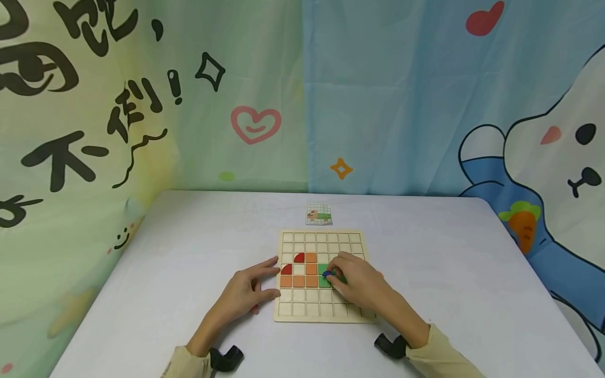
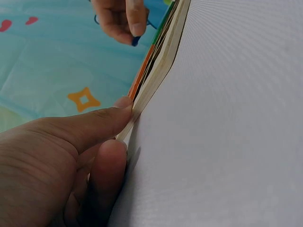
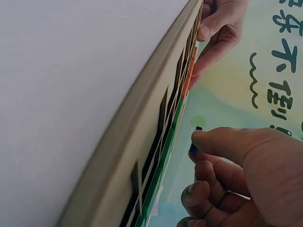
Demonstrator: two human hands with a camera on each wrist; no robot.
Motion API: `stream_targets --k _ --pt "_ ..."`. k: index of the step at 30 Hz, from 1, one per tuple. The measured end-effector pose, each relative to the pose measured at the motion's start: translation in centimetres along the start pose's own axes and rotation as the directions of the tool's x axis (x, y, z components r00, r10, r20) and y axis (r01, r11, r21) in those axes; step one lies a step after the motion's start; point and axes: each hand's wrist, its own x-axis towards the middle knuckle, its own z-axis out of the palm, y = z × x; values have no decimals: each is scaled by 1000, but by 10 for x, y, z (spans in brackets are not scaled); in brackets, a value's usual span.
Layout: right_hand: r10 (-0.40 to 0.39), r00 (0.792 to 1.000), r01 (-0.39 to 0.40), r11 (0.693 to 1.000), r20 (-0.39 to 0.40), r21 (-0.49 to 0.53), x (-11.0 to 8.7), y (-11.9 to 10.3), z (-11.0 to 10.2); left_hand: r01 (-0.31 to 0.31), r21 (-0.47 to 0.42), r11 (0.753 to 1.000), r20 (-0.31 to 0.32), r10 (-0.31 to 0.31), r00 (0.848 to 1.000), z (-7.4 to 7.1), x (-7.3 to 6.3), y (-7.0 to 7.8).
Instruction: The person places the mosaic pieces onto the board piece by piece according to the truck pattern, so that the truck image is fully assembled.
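A square wooden grid board [image 1: 302, 311] lies on the table, with red quarter-round, orange square and green pieces set in its middle rows. My right hand [image 1: 361, 281] is over the board and pinches a small blue piece [image 1: 327, 273] between thumb and finger, above the green pieces [image 1: 323, 282]. In the right wrist view this blue piece [image 3: 193, 149] appears raised off the board. At the board's left edge, my left hand [image 1: 241, 291] rests with thumb and forefinger spread apart, their tips touching the rim. My right hand hides part of the board's right side.
A small pattern card [image 1: 319, 214] with a coloured grid picture lies behind the board. White cloth covers the table [image 1: 425, 236]. Printed curtains [image 1: 378, 94] hang behind and at the left. Black wrist mounts [image 1: 227, 359] are on both arms.
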Motion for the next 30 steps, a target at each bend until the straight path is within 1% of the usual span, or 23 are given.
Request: stream_targets --k 5,10,16,30 --pt "-29 1000 29 999 5 20 8 -4 4 -5 4 1000 -1 5 1000 -1 0 0" --pt "-33 999 33 999 27 6 18 -13 9 1 4 1000 -1 -1 1000 -2 0 0" --pt "-33 999 33 999 41 2 29 -24 14 -12 0 1000 5 12 1000 -1 1 0" --pt "-45 996 43 999 73 27 42 -33 20 -6 2 1000 2 6 1000 0 1 0"
